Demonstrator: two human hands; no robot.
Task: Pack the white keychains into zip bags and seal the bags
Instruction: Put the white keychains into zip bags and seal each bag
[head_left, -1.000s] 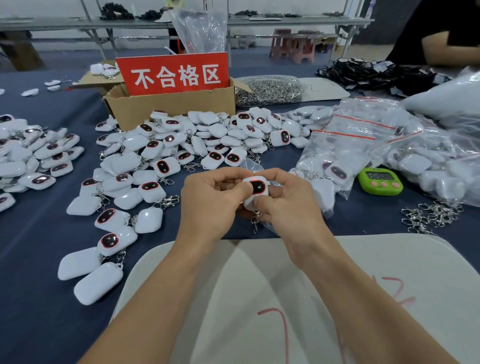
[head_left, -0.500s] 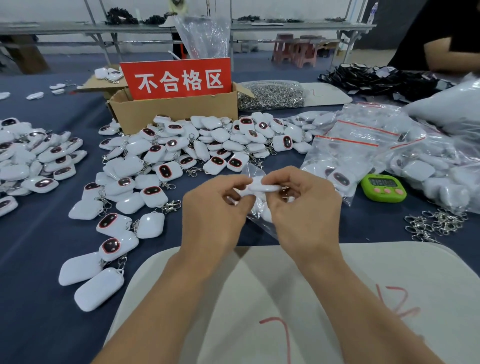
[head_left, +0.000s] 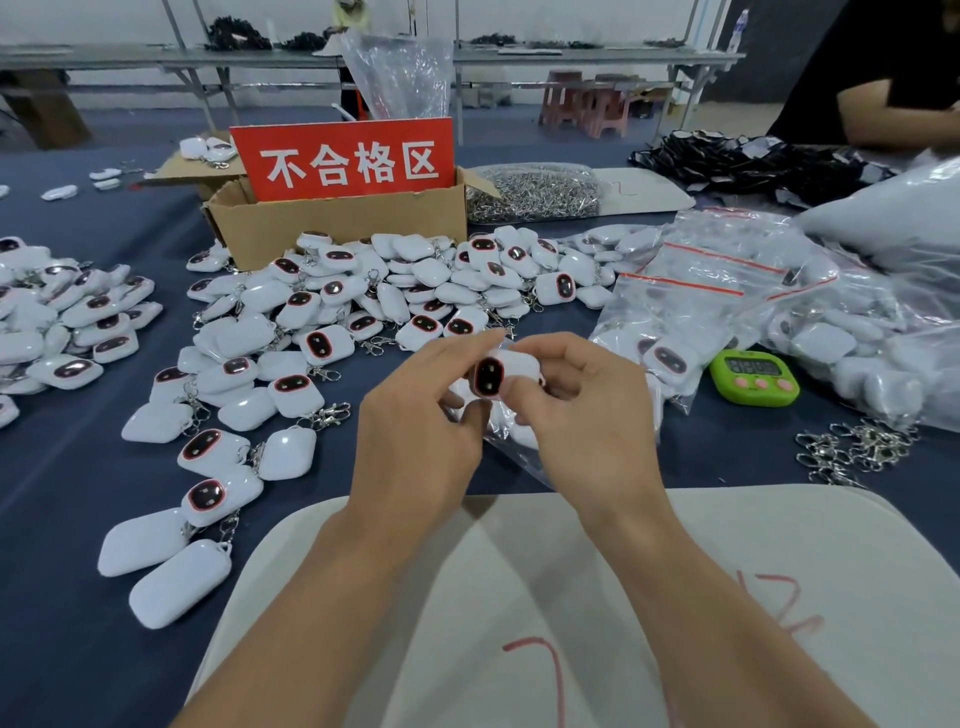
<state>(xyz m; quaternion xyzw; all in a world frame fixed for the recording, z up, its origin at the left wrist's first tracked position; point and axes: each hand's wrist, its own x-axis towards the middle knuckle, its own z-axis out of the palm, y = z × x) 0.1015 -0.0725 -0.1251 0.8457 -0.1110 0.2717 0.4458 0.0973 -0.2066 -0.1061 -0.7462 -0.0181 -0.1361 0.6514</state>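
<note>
Over the far edge of the pale mat (head_left: 519, 597), just above the blue tabletop (head_left: 62, 519), the left hand (head_left: 415, 431) and the right hand (head_left: 587, 421) meet around one white keychain (head_left: 491, 374). Its dark oval face with a red rim is turned toward the camera. The left fingers (head_left: 462, 349) and thumb pinch it from the left side. The right thumb and curled fingers (head_left: 558, 358) grip it from the right, so both hands are closed on the same piece. A clear zip bag (head_left: 514, 449) hangs crumpled beneath the hands. Whether the keychain is already partly inside its mouth cannot be told, since the plastic is see-through and the fingers cover the opening.

Beyond the hands lies a loose heap of keychains (head_left: 395, 291), some face up and some face down, many with a metal clasp showing. A second heap (head_left: 67, 327) lies well apart at the left edge. Behind the middle heap stands a cardboard box (head_left: 337, 228) bearing a red sign (head_left: 345, 163) with white characters. To the right, filled bags (head_left: 701, 291) with red seal strips are piled up. A green timer (head_left: 754, 376) sits just beside them, and loose clasps (head_left: 852, 447) lie near the mat's right corner. Another person's arm (head_left: 883, 119) shows at the far right.
</note>
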